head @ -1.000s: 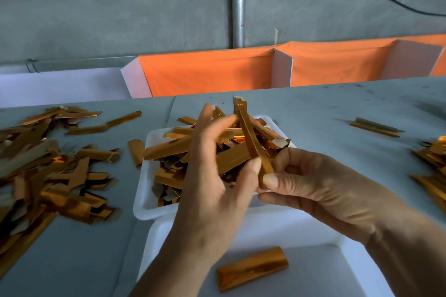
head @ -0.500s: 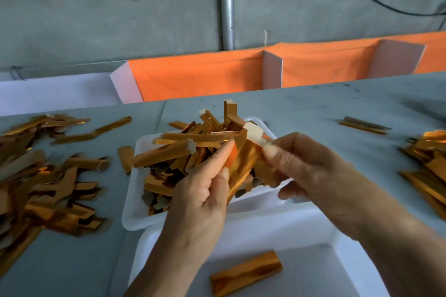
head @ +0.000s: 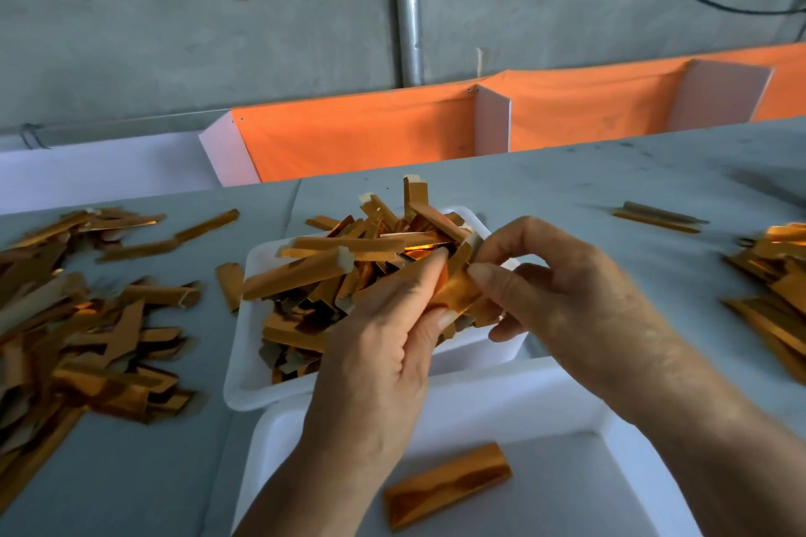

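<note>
My left hand (head: 384, 344) and right hand (head: 562, 296) both pinched one gold strip (head: 458, 291), mid-fold; next, I judged, drop it into the white tray (head: 523, 397) at six o'clock.

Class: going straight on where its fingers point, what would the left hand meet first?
The left hand would probably meet the heap of gold strips in the far white tray, past the held strip; depth unclear.
</note>
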`<state>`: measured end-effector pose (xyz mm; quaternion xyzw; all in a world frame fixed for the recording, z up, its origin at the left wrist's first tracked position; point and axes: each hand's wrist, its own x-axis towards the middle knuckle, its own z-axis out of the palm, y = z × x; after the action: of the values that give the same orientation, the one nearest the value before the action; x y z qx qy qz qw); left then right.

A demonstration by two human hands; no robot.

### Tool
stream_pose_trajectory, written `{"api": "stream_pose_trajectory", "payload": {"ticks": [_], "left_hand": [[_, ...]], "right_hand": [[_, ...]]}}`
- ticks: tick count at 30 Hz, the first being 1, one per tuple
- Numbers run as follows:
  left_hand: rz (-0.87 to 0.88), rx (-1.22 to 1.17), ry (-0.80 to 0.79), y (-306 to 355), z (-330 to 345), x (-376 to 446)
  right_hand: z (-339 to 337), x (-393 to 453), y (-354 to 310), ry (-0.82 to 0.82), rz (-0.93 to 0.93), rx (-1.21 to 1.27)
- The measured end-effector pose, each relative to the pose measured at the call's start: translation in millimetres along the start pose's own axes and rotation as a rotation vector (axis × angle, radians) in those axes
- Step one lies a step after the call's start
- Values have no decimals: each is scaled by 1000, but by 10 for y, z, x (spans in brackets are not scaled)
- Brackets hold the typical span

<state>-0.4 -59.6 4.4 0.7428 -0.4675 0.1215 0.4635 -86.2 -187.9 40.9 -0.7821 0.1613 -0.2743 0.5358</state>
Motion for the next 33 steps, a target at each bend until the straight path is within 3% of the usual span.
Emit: {"api": "stream_pose_trajectory", "payload": {"ticks": [10,17,23,28,31,33], "left_hand": [[49,116,-16,19,4,2],[-31,93,-4,33,26,6],[-9,103,-20,34,7,17],[48,141,-42,78,4,24],[40,162,-34,77,1,24],[1,134,-29,79,-8,20]], "right_hand": [[-16,-1,43,-44,51,-146],[45,-13,37,102,-107,-397],[33,2,57,102,-70,-356],[22,1,51,9,94,-58],[41,-9,52,161,-34,-250],[40,-20,29,157,-84,-309]]}}
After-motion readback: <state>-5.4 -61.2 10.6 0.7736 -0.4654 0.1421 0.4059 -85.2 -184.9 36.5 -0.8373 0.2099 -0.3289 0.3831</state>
